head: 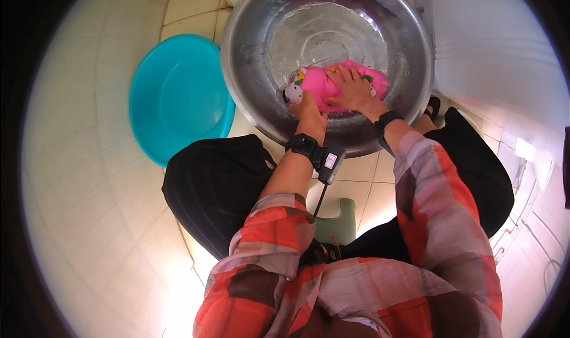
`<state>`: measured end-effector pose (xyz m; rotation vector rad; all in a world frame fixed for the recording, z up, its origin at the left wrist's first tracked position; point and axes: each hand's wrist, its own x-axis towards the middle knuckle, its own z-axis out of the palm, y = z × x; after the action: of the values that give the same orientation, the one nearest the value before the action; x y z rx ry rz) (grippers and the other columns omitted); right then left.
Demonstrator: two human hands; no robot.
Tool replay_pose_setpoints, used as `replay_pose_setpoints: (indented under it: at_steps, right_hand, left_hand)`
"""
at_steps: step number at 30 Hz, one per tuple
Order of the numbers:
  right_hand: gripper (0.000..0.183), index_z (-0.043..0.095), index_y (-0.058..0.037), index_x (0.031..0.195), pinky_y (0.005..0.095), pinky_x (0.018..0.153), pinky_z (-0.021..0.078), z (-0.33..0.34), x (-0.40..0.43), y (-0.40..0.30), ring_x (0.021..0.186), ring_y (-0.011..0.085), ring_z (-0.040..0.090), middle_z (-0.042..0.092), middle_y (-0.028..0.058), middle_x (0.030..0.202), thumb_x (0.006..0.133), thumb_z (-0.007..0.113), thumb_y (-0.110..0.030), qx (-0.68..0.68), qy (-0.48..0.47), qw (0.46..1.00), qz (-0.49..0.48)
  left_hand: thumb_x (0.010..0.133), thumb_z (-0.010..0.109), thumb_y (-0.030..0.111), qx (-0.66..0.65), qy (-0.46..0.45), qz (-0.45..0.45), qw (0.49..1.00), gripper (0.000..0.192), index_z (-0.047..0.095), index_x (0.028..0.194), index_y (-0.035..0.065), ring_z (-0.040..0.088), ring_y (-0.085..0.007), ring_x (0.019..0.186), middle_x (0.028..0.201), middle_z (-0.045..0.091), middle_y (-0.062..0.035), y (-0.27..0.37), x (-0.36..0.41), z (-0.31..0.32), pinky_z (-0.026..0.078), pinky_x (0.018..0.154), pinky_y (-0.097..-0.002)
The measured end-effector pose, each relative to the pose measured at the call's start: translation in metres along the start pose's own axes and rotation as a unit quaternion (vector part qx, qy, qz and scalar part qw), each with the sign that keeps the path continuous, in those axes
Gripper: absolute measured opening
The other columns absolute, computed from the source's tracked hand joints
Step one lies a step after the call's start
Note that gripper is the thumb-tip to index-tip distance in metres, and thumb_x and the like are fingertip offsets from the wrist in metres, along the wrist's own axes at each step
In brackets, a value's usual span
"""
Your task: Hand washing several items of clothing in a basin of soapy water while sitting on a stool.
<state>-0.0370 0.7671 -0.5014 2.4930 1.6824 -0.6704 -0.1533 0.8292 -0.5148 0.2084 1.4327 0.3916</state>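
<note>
A wet pink cloth bundle (318, 86) with coloured figures on it lies in the near part of a large stainless steel basin (249, 48). Shallow clear water (323, 35) covers the basin's floor. My left hand (309, 110) grips the bundle's near left side, close to a white patch with dark dots. Some of its fingers are hidden under or behind the cloth. Fingers spread, my right hand (354, 91) rests flat on top of the bundle, right of its middle. The cloth's underside is out of sight.
A turquoise plastic tub (178, 102) stands on the tiled floor, left of the basin. To the right rises a white smooth-sided object (490, 48). A green plastic stool (338, 224) shows between my legs. My knees flank the basin's near side; a tiled wall (89, 115) bounds the left.
</note>
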Motion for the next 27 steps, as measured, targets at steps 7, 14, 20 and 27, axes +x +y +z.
replay_pose_setpoints:
  at_steps: [7,14,20,27]
  right_hand:
    - [0.048,0.05,-0.0176,0.118,0.0372,0.078,0.0447,0.066,0.017,0.055,0.099,0.0332,0.053,0.056,0.0143,0.104,0.073,0.061,-0.026,0.061,0.071,0.995,0.029]
    - [0.015,0.058,0.0004,0.08,0.0237,0.056,0.0387,-0.043,-0.003,0.011,0.061,0.0072,0.046,0.05,-0.0014,0.063,0.077,0.053,-0.014,0.551,-0.185,0.807,-0.109]
    - [0.024,0.05,-0.0003,0.063,0.024,0.05,0.0362,-0.092,-0.034,-0.005,0.057,0.0034,0.04,0.045,-0.0054,0.061,0.079,0.054,-0.017,0.569,-0.146,0.79,-0.175]
    - [0.034,0.058,-0.0014,0.07,0.0365,0.057,0.0425,-0.067,-0.018,-0.033,0.058,0.025,0.054,0.054,0.0136,0.06,0.082,0.051,-0.032,0.407,0.059,0.884,-0.223]
  left_hand:
    - [0.078,0.059,0.038,0.064,0.095,0.024,0.993,0.073,0.011,0.133,0.0244,0.034,-0.0354,0.117,0.136,0.021,-0.0103,-0.014,-0.03,0.03,0.029,0.085,-0.0646]
    - [0.071,0.062,0.053,-0.016,-0.001,0.002,1.0,0.087,0.009,0.134,0.0248,0.042,-0.0333,0.112,0.131,0.033,-0.0108,0.02,-0.024,0.015,0.032,0.086,-0.062]
    - [0.086,0.051,0.036,0.004,-0.246,0.054,0.968,0.043,0.045,0.119,0.0093,0.051,-0.021,0.104,0.111,0.053,-0.0086,0.014,-0.036,0.01,0.041,0.091,-0.0369]
    - [0.083,0.052,0.014,-0.063,-0.307,-0.039,0.949,0.024,0.052,0.105,0.0021,0.058,-0.0239,0.081,0.093,0.058,-0.0092,0.021,0.001,-0.001,0.051,0.069,-0.035]
